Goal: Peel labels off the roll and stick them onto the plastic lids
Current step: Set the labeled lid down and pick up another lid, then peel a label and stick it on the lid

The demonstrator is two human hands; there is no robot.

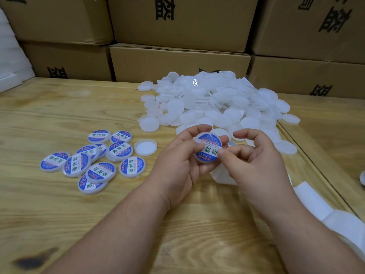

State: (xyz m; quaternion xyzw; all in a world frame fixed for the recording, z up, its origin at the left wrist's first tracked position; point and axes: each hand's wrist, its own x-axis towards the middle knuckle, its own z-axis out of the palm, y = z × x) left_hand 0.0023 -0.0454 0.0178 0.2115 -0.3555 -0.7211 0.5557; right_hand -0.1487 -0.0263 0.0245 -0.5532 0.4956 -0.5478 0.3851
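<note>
Stacked cardboard boxes (pixel 177 62) stand beyond the wooden table (pixel 59 204). A heap of blank lids (pixel 213 101) lies just past the fingertips; labelled lids (pixel 94 155) sit left. The left hand (pixel 177 165) grips a labelled lid (pixel 208 148), the right hand (pixel 254 165) pressing its label with curled fingers.

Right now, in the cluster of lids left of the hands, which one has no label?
The unlabelled lid at the cluster's right edge, nearest the left hand: plain white, while the labelled lids all show blue stickers.
</note>
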